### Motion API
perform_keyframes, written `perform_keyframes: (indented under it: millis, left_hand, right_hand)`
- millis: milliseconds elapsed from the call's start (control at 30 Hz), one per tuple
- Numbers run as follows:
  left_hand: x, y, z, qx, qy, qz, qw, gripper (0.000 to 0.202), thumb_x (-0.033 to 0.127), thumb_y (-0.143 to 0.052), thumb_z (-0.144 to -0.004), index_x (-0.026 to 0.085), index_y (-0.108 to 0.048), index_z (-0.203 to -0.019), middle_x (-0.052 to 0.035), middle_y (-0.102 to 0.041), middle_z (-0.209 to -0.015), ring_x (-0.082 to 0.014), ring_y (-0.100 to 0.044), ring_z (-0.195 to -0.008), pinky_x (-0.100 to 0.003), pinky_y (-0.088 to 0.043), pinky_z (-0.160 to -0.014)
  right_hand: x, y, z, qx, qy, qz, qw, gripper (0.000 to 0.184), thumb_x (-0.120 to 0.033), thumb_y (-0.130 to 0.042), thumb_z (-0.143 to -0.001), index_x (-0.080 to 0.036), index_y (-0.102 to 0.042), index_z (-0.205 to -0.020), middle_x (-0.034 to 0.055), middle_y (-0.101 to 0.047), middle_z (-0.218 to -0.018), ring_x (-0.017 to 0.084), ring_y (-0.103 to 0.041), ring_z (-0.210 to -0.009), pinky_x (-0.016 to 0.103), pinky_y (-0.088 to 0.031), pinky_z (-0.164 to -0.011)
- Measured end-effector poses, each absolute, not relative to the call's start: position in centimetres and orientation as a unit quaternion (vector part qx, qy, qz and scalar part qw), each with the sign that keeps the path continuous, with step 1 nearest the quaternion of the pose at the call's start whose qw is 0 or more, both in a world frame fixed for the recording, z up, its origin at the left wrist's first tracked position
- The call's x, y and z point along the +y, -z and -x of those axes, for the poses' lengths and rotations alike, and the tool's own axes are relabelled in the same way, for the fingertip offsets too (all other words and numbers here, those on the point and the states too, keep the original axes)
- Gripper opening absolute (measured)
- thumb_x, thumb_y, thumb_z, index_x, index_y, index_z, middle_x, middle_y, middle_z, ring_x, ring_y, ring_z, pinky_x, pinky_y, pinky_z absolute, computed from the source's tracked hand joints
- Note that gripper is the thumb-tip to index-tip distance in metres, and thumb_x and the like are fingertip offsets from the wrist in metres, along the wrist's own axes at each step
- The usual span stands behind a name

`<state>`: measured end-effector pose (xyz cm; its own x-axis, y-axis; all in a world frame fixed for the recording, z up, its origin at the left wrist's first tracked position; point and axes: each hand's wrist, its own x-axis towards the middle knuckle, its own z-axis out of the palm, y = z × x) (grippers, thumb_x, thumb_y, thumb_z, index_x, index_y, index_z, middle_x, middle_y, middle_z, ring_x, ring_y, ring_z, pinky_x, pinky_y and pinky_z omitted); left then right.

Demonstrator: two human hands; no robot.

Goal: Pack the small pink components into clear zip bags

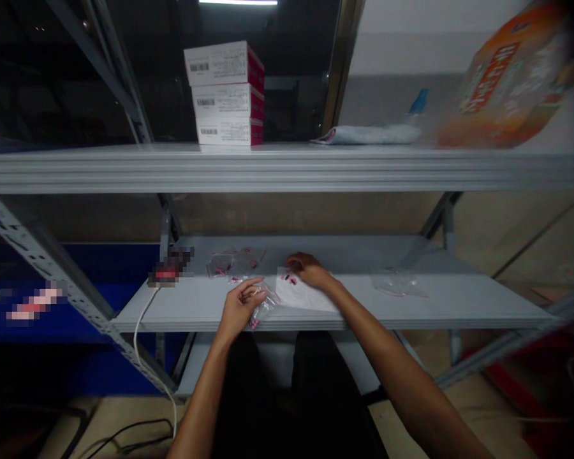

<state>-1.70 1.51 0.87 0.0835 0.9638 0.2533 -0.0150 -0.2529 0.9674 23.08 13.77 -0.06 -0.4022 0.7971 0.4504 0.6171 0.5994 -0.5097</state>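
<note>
Pinching a bag (266, 305) at the front edge of the shelf (358, 255), the left hand (240, 307) has pink pieces (254, 324) low in it. Apart, the right hand (310, 270) curls over a sheet (309, 299) bearing dark bits (293, 280); whether it grips any, I cannot tell. More bags (243, 262) behind the left hand hold reddish bits; flat bags (396, 282) lie at right.

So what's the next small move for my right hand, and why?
Probably pinch one of the small dark pieces on the white sheet: your right hand is beside them, and your left hand holds a clear bag with pink pieces at its lower end.
</note>
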Motion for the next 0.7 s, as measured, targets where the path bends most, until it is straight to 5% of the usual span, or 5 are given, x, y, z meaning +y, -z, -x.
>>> perform_keyframes:
  millis: [400, 700]
  left_hand:
    - [1.5, -0.8, 1.7, 0.412, -0.536, -0.581, 0.453, 0.047, 0.034, -0.077, -0.075, 0.014, -0.066, -0.116, -0.0118, -0.074, -0.101, -0.0227, -0.069, -0.095, -0.032, -0.051, -0.085]
    - [1.4, -1.0, 1.4, 0.401, -0.55, -0.572, 0.458, 0.041, 0.031, -0.076, -0.076, 0.015, -0.067, -0.112, -0.0091, -0.074, -0.094, -0.0195, -0.069, -0.087, -0.029, -0.052, -0.08]
  right_hand:
    - [14.5, 0.0, -21.7, -0.795, -0.208, 0.444, 0.356, 0.008, -0.014, -0.066, -0.072, -0.016, -0.074, -0.072, 0.0054, -0.072, -0.077, 0.015, -0.063, -0.068, 0.024, -0.047, -0.065]
    - [8.1, -2.4, -19.2, -0.774, -0.34, 0.323, 0.426, 0.022, -0.038, -0.066, -0.084, -0.016, -0.072, -0.087, 0.0071, -0.07, -0.087, 0.017, -0.063, -0.076, 0.026, -0.047, -0.067]
